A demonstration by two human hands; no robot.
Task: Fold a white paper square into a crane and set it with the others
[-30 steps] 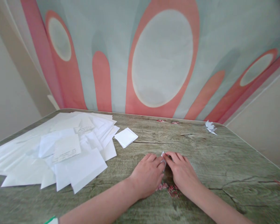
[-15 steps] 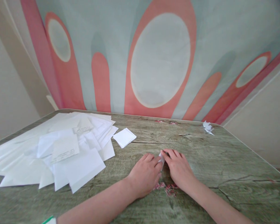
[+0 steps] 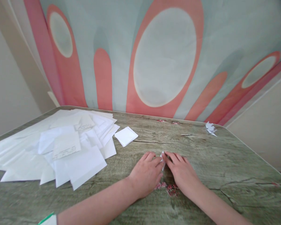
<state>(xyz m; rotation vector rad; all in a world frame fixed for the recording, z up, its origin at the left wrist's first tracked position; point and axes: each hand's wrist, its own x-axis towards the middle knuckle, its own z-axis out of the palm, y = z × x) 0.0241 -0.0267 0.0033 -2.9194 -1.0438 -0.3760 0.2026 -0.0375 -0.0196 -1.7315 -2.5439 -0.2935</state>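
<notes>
Between my two hands is a small piece of folded white paper (image 3: 164, 166), mostly covered by fingers, low on the wood-grain table (image 3: 201, 200). My left hand (image 3: 147, 172) grips its left side, fingers curled. My right hand (image 3: 180, 170) has thumb and index finger at the paper's upper tip and right edge, closed on it. How the paper is folded under the fingers cannot be made out.
A spread-out pile of white paper sheets (image 3: 84, 165) covers the table's left side. Beside it lies a small stack of square white paper (image 3: 126, 136). Several folded paper figures (image 3: 210, 128) sit at the far right corner. A patterned wall (image 3: 164, 59) rises behind the table.
The view has shifted slightly. Both hands stay at the paper; the fingers of my right hand have shifted a little, and slightly more of the paper shows.
</notes>
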